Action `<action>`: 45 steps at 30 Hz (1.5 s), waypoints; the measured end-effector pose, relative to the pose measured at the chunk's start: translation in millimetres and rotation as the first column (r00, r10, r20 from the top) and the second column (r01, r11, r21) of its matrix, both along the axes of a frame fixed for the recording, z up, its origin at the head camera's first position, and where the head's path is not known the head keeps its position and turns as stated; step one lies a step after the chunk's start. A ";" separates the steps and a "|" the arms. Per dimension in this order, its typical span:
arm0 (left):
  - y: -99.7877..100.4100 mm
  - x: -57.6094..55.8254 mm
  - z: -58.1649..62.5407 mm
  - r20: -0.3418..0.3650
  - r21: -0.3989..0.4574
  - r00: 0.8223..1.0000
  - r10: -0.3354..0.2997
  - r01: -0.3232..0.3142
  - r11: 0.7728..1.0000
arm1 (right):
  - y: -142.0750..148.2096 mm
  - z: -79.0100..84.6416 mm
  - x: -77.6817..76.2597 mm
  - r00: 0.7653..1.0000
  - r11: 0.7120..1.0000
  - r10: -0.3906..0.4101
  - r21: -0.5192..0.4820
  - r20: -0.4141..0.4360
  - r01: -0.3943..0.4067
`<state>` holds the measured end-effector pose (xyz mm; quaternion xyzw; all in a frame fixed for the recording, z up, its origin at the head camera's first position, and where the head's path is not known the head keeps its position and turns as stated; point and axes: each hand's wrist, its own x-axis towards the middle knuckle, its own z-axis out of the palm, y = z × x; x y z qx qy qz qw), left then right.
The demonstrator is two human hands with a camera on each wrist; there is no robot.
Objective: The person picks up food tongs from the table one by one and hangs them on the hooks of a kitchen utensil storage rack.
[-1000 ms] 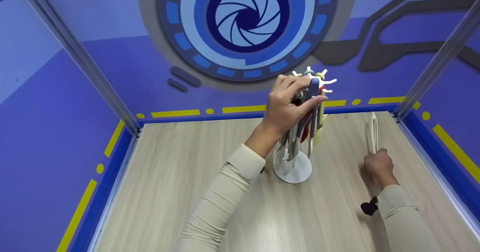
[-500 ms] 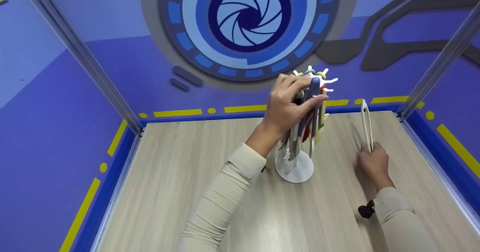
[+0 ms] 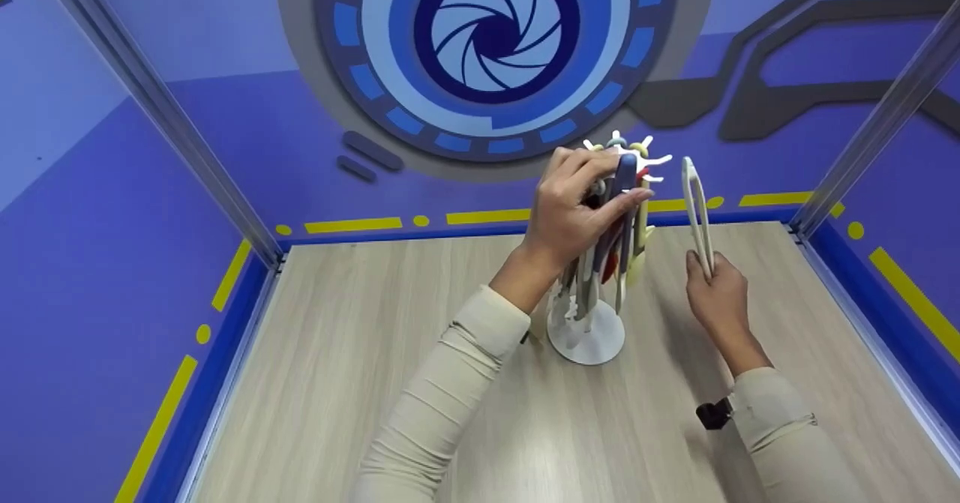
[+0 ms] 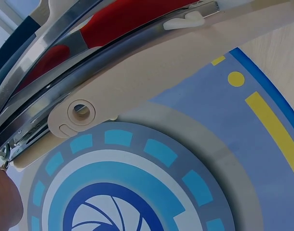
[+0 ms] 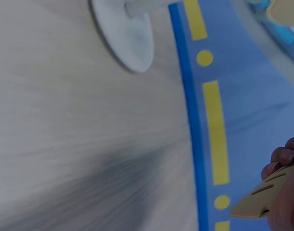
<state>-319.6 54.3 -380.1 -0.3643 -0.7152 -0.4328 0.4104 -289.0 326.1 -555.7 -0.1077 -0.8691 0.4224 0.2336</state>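
In the head view, my left hand (image 3: 566,207) grips the top of a white rotating utensil stand (image 3: 586,338), around a dark blue handle (image 3: 627,173). Several kitchen utensils hang closely from its hooks. The left wrist view shows a beige handle with a hole (image 4: 123,84), a red handle (image 4: 127,21) and metal parts near a fingertip. To the right of the stand, my right hand (image 3: 718,293) holds cream tongs (image 3: 697,211) upright, their joined end on top, apart from the hooks. Their slotted end (image 5: 262,195) lies between my fingers in the right wrist view.
The stand rests on a wood-grain table (image 3: 337,383). Blue printed panels (image 3: 225,128) close off the back and sides, with metal posts (image 3: 172,128) at the corners. The back panel is close behind the stand.
My right hand has lifted the tongs and carried them left and toward the stand, from low near the table's right side. The left hand has stayed on the stand.
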 end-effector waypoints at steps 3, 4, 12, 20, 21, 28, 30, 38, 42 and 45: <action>-0.2 0.4 0.5 0.003 0.002 1.000 -0.003 0.003 1.000 | -11.1 13.7 2.9 0.999 0.998 0.004 -0.057 -0.047 -0.007; -0.3 0.5 0.4 0.003 0.002 1.000 -0.003 0.003 1.000 | -16.3 19.5 4.9 0.998 0.998 0.002 -0.070 -0.062 -0.006; -1.2 0.7 -0.7 0.017 0.004 1.000 -0.005 0.005 1.000 | -34.7 40.4 9.1 0.978 0.994 0.021 -0.097 -0.207 -0.042; 0.1 -0.3 -1.8 0.002 0.000 1.000 0.012 -0.012 1.000 | -43.0 53.6 9.6 0.961 0.996 -0.008 -0.093 -0.275 -0.018; 0.2 -0.5 -2.2 0.000 0.001 1.000 0.017 -0.017 1.000 | -43.8 54.5 9.7 0.961 0.995 -0.005 -0.095 -0.275 -0.022; 0.8 -1.3 -4.2 0.006 0.001 1.000 0.030 -0.030 1.000 | -48.7 59.9 9.5 0.957 0.993 0.026 -0.102 -0.288 -0.057; 1.1 -1.4 -4.5 0.009 0.001 1.000 0.028 -0.028 1.000 | -50.5 61.9 10.1 0.955 0.993 0.032 -0.103 -0.294 -0.065; 1.2 -1.2 -3.9 0.019 -0.001 1.000 0.022 -0.022 1.000 | -59.0 67.2 13.1 0.957 0.991 0.037 -0.110 -0.289 -0.071; 1.3 -1.5 -2.8 0.019 -0.004 1.000 0.021 -0.021 1.000 | -60.7 67.7 14.4 0.956 0.992 0.037 -0.102 -0.291 -0.070; 1.4 -1.9 -2.2 0.013 -0.004 1.000 0.022 -0.022 1.000 | -59.6 67.7 14.7 0.955 0.993 0.046 -0.086 -0.293 -0.074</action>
